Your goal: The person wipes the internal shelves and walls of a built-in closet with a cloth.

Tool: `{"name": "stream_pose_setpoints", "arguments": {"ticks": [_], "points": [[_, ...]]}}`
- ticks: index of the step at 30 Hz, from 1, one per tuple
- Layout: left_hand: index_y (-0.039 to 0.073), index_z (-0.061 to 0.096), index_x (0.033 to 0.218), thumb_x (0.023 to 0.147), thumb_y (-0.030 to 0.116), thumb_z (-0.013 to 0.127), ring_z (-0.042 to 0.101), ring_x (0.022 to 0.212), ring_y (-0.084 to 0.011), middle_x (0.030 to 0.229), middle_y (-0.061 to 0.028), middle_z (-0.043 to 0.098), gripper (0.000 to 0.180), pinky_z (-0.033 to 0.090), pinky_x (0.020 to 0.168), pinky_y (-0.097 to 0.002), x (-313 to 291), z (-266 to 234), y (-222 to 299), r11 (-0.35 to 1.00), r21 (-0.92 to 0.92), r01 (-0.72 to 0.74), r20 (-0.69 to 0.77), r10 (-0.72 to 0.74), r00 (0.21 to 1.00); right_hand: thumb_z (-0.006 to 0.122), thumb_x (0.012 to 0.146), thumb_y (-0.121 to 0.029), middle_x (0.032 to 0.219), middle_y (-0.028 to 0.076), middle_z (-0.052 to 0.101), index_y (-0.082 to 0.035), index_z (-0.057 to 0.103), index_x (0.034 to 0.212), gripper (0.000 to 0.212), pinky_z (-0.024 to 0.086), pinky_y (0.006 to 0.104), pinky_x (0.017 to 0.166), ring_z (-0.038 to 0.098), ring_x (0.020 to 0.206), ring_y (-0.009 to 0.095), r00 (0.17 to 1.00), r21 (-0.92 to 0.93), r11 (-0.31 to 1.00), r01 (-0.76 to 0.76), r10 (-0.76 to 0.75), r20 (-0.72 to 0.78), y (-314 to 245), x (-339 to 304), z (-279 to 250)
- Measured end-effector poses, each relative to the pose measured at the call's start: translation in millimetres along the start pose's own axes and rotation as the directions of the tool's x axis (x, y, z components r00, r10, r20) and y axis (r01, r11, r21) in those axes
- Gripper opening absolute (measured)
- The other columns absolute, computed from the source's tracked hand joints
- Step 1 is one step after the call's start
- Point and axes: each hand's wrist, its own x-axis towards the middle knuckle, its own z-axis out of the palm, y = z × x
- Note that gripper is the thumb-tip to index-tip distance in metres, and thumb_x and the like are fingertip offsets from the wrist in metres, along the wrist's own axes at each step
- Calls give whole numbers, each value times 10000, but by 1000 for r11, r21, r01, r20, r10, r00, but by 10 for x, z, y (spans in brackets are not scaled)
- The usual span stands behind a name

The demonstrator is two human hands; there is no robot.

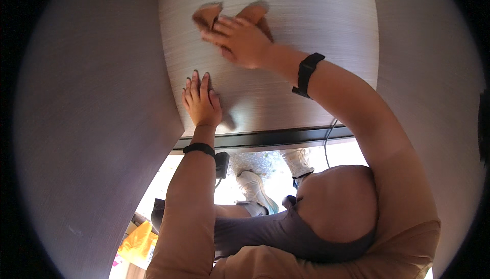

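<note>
A brown cloth (253,11) lies bunched on the wood-grain panel (306,29), partly hidden under my right hand (244,43). The fingers of that hand press over the cloth and hold it against the surface; they look slightly smeared by motion. Lower and to the left, my left hand (202,103) rests flat on the same panel with its fingers stretched out and nothing in it. A black band circles each wrist.
Tall wood-grain side panels stand at left (92,105) and right (426,85). A dark edge strip (265,139) borders the panel nearest me, with a thin black cable (327,144) crossing it. Below are my shoes (255,189) and a yellow bag (139,243).
</note>
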Motion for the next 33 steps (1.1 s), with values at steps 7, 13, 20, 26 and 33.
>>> {"name": "stream_pose_setpoints", "arguments": {"ticks": [7,13,20,26,33], "points": [[225,414,1443,941,221,418,302,1397,-328,1546,-63,327,502,174,1144,-524,-8,40,-16,999,22,-32,-17,33,999,392,1020,-330,1578,72,281,-236,329,1502,495,184,465,1183,264,1451,254,991,-189,982,0,25,131,309,-1095,-197],[218,409,1443,948,206,409,305,1392,-341,1548,-68,320,495,184,1135,-528,-27,82,5,999,1,-51,-45,51,998,440,981,-254,1538,111,320,-175,361,1466,498,324,486,1091,346,1387,327,812,-256,774,-579,519,-267,1319,-2239,-429],[197,406,1441,939,208,425,303,1396,-342,1536,-86,328,502,184,1131,-524,-11,63,-36,998,36,-61,-51,63,997,345,1024,-403,1536,149,315,-282,256,1529,527,244,516,1134,286,1420,335,733,-328,658,-678,640,-230,1273,-2603,-488],[190,395,1456,945,196,442,271,1415,-340,1542,-106,315,513,176,1128,-509,-8,108,-8,999,32,-40,-9,40,999,372,1006,-354,1481,159,388,-240,324,1512,521,232,513,1128,288,1405,379,797,-241,766,-596,527,-294,871,-2362,-331],[205,350,1469,948,248,464,215,1439,-341,1565,-104,263,536,129,1154,-524,-53,54,-44,999,-44,-19,64,21,998,403,1020,-371,1477,139,413,-226,334,1506,512,239,487,1142,292,1419,318,911,-324,855,-405,406,-70,358,-1374,-265]]}}
